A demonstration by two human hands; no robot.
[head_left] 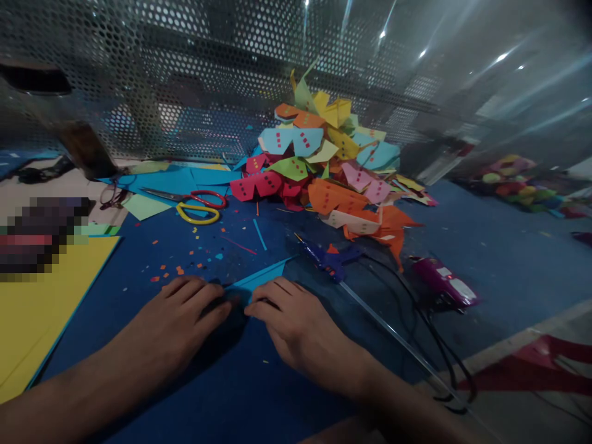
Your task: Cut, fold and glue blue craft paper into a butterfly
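Note:
Both hands rest on a folded blue paper piece (259,279) lying on a dark blue sheet (222,376). My left hand (178,317) lies flat with its fingers stretched over the piece's left end. My right hand (289,324) presses its fingertips on the fold beside it, fingers extended and close together. The paper's pointed tip sticks out to the upper right of the hands. The fingertips of the two hands almost meet.
A heap of folded coloured paper shapes (330,166) stands behind. Red scissors (203,198) and yellow scissors (198,213) lie at left. A blue glue gun (326,258) with a glue stick, a purple glue gun (444,282) and black cables lie right. Yellow paper (41,308) lies far left. A perforated metal wall (185,80) is behind.

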